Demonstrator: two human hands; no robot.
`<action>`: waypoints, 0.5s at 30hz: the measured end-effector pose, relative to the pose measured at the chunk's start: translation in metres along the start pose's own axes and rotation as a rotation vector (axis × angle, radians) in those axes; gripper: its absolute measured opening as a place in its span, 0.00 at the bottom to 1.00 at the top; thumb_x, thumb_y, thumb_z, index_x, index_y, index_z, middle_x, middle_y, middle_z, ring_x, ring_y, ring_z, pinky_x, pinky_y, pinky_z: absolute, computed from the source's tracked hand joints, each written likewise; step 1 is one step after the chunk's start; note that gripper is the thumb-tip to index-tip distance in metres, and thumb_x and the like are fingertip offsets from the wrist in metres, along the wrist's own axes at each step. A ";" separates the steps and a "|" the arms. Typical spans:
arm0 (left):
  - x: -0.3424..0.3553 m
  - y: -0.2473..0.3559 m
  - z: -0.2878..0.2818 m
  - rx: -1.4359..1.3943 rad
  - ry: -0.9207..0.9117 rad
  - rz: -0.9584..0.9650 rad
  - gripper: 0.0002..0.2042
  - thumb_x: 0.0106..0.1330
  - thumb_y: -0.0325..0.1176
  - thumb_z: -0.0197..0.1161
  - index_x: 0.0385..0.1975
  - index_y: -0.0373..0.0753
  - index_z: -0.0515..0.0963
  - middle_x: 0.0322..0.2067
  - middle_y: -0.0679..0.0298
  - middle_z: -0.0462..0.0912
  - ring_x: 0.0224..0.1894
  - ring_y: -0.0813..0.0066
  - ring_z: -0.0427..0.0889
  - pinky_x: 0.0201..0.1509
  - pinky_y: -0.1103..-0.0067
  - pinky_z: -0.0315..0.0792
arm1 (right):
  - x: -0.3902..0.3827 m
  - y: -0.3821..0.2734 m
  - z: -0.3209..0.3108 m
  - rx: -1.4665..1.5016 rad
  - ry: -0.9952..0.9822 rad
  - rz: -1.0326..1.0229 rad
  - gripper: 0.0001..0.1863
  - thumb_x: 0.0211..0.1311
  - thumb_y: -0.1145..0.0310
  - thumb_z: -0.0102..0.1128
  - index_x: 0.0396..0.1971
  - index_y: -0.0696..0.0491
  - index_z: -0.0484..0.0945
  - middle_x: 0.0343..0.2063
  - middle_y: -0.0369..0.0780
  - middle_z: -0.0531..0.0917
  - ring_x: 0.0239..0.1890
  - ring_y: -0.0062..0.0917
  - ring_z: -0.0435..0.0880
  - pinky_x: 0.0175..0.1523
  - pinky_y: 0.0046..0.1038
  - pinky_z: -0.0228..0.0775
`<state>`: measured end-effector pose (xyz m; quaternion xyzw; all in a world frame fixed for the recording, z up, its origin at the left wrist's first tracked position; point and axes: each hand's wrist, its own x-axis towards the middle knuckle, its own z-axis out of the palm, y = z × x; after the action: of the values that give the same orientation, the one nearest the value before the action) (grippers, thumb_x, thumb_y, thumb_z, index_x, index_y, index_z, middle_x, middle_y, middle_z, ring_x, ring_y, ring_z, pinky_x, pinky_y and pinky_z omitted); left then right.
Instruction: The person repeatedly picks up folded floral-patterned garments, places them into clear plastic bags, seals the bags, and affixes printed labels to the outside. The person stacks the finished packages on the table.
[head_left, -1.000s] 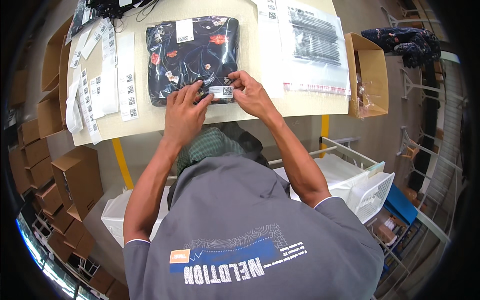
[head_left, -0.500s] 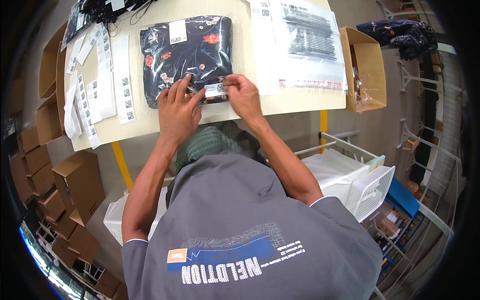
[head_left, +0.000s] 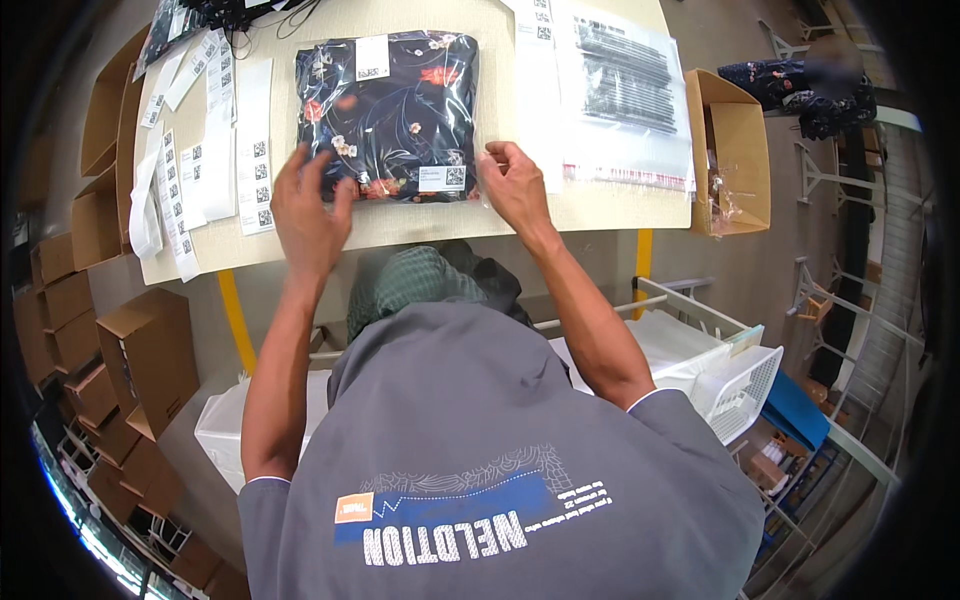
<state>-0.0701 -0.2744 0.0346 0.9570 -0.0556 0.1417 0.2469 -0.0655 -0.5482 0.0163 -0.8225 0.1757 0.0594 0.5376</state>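
A: Where is the near-square, clear-plastic package of folded dark floral fabric?

B: Upper centre of the frame, on the cream tabletop; no distinct long axis

A: State hand positions and finger condition

B: Left hand, nearer: fingers spread apart, overlapping the package's lower-left corner, package extending up and right; contact cannot be told. Right hand: fingers curled beside its lower-right edge, package to their left; clamping cannot be confirmed

Single head-worn fisheye, so it looked down from above, fairly close over the grey shirt, with the tabletop up top.
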 end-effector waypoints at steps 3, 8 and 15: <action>0.007 -0.021 0.017 -0.060 0.054 -0.244 0.26 0.64 0.39 0.67 0.59 0.33 0.71 0.58 0.44 0.74 0.59 0.48 0.75 0.62 0.63 0.68 | 0.002 -0.005 0.007 0.042 -0.096 0.109 0.25 0.63 0.58 0.66 0.45 0.67 0.76 0.30 0.44 0.83 0.24 0.22 0.83 0.29 0.25 0.78; 0.023 -0.018 0.020 -0.161 -0.050 -0.527 0.33 0.62 0.47 0.67 0.63 0.35 0.68 0.48 0.45 0.81 0.51 0.49 0.81 0.55 0.66 0.74 | 0.001 0.010 0.014 0.213 -0.185 0.238 0.16 0.60 0.64 0.69 0.37 0.61 0.77 0.26 0.35 0.78 0.26 0.17 0.78 0.27 0.22 0.77; 0.044 -0.047 0.001 -1.263 -0.641 -0.930 0.24 0.60 0.43 0.73 0.43 0.23 0.81 0.37 0.55 0.87 0.36 0.72 0.86 0.36 0.75 0.79 | -0.001 -0.006 -0.010 0.551 -0.174 0.323 0.10 0.66 0.69 0.59 0.43 0.59 0.76 0.36 0.41 0.82 0.35 0.28 0.85 0.39 0.36 0.85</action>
<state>-0.0193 -0.2361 0.0254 0.5587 0.2075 -0.3102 0.7406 -0.0653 -0.5548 0.0255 -0.5995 0.2670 0.1641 0.7365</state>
